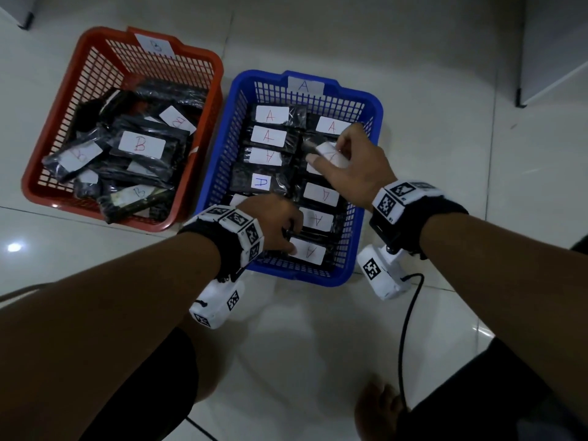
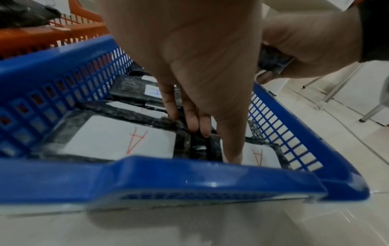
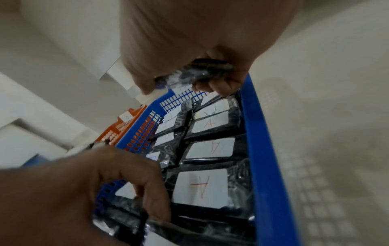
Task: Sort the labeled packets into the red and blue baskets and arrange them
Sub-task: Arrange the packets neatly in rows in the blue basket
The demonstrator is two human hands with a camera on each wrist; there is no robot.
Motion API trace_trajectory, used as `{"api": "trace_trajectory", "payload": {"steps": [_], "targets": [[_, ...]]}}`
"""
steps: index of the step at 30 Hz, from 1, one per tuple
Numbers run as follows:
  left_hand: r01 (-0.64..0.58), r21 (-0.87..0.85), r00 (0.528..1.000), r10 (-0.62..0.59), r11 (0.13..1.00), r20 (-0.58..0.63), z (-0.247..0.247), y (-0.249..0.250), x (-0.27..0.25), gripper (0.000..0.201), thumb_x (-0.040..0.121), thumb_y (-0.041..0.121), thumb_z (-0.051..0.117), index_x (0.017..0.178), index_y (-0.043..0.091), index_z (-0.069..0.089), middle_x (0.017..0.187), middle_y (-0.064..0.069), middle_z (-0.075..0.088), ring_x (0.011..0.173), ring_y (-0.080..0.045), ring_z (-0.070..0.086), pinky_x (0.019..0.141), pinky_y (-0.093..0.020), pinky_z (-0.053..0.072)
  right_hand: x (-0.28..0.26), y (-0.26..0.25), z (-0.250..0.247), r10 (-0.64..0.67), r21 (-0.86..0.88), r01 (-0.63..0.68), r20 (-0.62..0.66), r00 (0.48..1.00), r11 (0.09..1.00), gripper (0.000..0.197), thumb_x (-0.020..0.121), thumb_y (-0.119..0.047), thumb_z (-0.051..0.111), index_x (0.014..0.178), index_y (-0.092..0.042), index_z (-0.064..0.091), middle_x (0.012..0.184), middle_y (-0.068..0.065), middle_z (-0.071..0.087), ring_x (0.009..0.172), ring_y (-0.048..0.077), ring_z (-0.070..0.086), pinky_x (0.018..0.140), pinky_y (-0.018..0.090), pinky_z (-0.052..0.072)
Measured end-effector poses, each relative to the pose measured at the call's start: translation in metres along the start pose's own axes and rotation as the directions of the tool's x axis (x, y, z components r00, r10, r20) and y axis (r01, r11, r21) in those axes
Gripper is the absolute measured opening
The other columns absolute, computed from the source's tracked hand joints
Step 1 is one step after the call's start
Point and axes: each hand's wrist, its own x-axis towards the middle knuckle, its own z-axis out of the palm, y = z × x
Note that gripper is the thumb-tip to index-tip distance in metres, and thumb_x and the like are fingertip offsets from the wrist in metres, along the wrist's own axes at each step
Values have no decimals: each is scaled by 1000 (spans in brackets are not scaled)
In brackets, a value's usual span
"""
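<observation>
The blue basket (image 1: 372, 100) (image 2: 189, 176) (image 3: 258, 149), tagged A, holds black packets with white A labels laid flat in two columns. My right hand (image 1: 327, 151) (image 2: 305, 46) hovers over its far right side and pinches a black labelled packet (image 1: 313, 145) (image 2: 271, 58) (image 3: 206, 69) just above the row. At the basket's near end, my left hand (image 1: 286, 237) (image 2: 202, 129) (image 3: 126, 183) reaches in with straight fingers down in the gap between the columns. One finger touches the nearest A packet (image 1: 310, 251) (image 2: 261, 154). The red basket (image 1: 216, 68) (image 2: 42, 33), tagged B, holds a loose jumble of B packets.
Both baskets sit side by side on a glossy white tiled floor. A furniture leg (image 1: 521, 100) stands at the far right, another dark foot (image 1: 27, 23) at the far left. A black cable (image 1: 410, 313) trails from my right wrist past my bare foot (image 1: 378, 405).
</observation>
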Motion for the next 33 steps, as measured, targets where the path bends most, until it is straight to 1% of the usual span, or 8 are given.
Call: {"api": "trace_trajectory", "payload": {"steps": [4,8,12,17,21,26,29,33], "targets": [[13,-80,982,-27,997,-186,-6,-11,1,30,77,51,70,96,28,68,99,7,62,93,-13,57,80,-31,51,6,8,-2,-57,-220,87,141,988,971,47,84,-57,61,111,-25,41,89,-1,64,73,18,62,67,35,53],[100,-54,889,-114,994,-444,-16,-39,10,43,79,32,73,118,16,63,117,-8,59,111,-29,53,92,-42,47,14,11,-2,-50,-335,95,142,989,937,49,86,-60,56,120,-28,40,104,-4,62,84,18,58,73,31,46],[239,14,931,-225,971,-288,-28,-58,20,64,80,37,72,136,19,49,136,-5,45,128,-26,41,103,-45,39,22,9,0,-19,-357,67,138,990,932,54,84,-68,52,120,-29,42,99,-6,64,83,18,59,73,31,46],[123,29,969,-114,992,-218,-28,-64,22,61,78,36,73,134,21,54,122,-7,52,116,-28,47,96,-42,44,32,2,4,14,-330,24,112,994,944,44,87,-68,42,113,-32,46,92,-6,65,82,19,61,77,33,47],[57,74,949,-31,996,-313,-20,-69,13,69,77,32,74,139,15,50,124,-11,52,116,-32,47,91,-45,46,41,-8,7,12,-298,33,150,989,954,33,95,-52,40,118,-30,45,77,-11,58,68,12,55,68,29,36],[-17,106,938,53,994,-343,-16,-76,4,68,80,26,72,141,9,46,126,-15,53,112,-35,51,92,-47,48,53,-13,26,-52,-133,86,242,969,987,34,95,-40,51,125,-26,48,102,-3,65,82,16,61,71,26,43],[7,76,878,30,997,-479,-17,-76,-6,59,82,26,69,135,8,50,128,-13,53,116,-33,52,95,-47,48,59,-15,34,-126,-161,170,251,960,972,36,96,-27,51,132,-26,50,120,0,61,99,19,59,83,25,44],[151,-143,698,-208,978,-686,-9,-72,-29,53,83,19,65,133,6,51,131,-15,49,116,-35,51,94,-48,48,64,-21,57,-197,-168,249,275,941,954,40,97,-17,49,137,-21,51,133,9,54,119,25,53,96,25,39]]}}
